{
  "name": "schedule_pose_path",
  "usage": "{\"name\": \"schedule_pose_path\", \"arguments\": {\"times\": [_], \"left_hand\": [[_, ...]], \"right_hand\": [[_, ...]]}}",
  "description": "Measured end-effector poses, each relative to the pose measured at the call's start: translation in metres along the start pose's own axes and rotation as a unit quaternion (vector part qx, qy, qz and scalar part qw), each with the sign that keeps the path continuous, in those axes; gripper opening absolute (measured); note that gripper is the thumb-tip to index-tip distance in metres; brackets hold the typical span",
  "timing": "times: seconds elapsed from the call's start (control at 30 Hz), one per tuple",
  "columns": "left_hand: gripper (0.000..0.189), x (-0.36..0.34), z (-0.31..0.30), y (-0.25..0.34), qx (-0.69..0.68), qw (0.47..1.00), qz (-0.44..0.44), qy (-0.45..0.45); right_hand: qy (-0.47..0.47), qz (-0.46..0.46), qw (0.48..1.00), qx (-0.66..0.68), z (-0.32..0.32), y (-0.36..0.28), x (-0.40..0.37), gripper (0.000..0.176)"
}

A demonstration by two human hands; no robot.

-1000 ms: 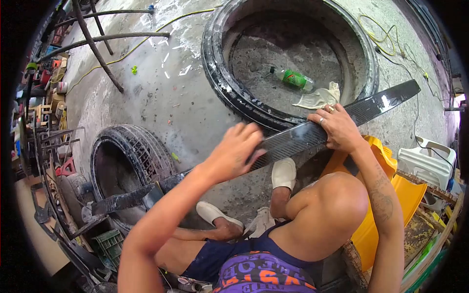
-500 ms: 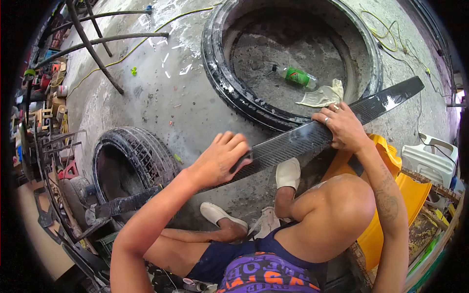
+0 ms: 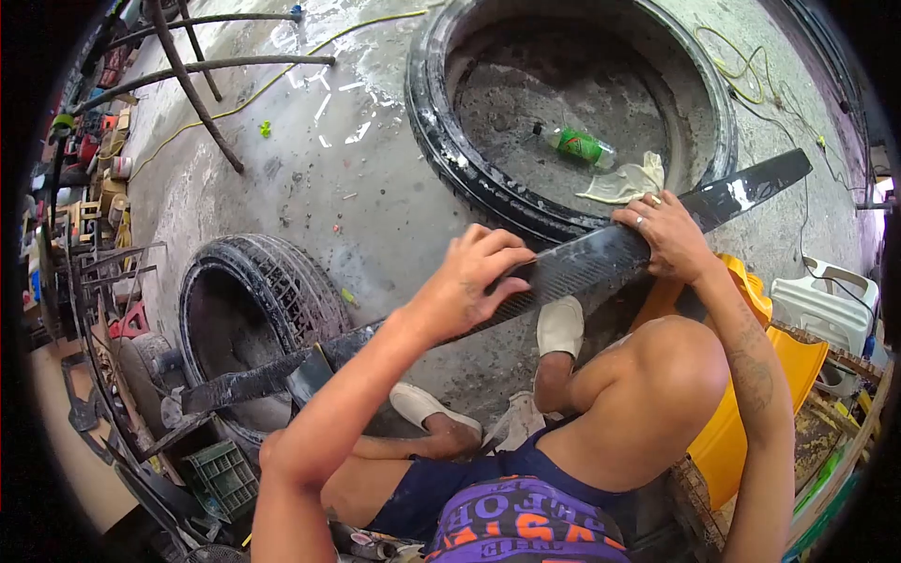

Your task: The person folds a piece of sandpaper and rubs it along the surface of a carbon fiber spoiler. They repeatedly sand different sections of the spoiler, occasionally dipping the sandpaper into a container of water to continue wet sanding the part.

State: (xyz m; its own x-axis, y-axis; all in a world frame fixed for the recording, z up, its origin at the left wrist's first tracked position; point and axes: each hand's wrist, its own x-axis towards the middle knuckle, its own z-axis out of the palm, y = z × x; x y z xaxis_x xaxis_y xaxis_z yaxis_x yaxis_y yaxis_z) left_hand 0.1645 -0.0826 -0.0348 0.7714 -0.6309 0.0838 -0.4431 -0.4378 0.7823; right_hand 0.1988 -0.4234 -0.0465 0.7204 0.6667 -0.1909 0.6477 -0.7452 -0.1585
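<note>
A long, black carbon-fibre strip with a woven pattern lies slantwise across my view, from the lower left up to the right, with a glossy far end. My right hand grips it by the upper edge, fingers over the top. Near the strip's middle, my left hand is closed, thumb and fingers pinching a small dark pad against the surface. Most of that pad is hidden by the fingers, and its kind cannot be made out.
A large tyre lies ahead, with a green-labelled bottle and a whitish glove-like cloth inside. A smaller tyre stands at left beneath the strip. A white plastic stool and yellow panel are at right.
My left hand has slid up and to the right along the strip with the dark pad. My right hand keeps its grip, and the view has shifted slightly.
</note>
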Motion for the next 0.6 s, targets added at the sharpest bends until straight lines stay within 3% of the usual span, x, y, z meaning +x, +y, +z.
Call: {"name": "schedule_pose_path", "arguments": {"times": [0.1,0.33,0.5,0.6], "left_hand": [[0.033,-0.034,-0.018,-0.006,0.050,0.998,-0.017,-0.032],[0.036,0.022,0.011,-0.002,0.028,0.998,0.059,-0.011],[0.033,-0.038,-0.015,-0.014,0.087,0.995,0.003,-0.052],[0.033,0.002,0.003,-0.005,0.069,0.996,0.054,-0.022]], "right_hand": [[-0.022,0.003,1.000,0.022,-0.006,-0.001,0.000,0.077],[-0.006,0.003,1.000,0.031,-0.004,-0.002,0.002,0.078],[-0.025,0.006,0.999,0.030,-0.010,-0.003,0.002,0.074],[-0.018,0.008,0.999,0.046,-0.008,-0.001,0.003,0.073]]}}
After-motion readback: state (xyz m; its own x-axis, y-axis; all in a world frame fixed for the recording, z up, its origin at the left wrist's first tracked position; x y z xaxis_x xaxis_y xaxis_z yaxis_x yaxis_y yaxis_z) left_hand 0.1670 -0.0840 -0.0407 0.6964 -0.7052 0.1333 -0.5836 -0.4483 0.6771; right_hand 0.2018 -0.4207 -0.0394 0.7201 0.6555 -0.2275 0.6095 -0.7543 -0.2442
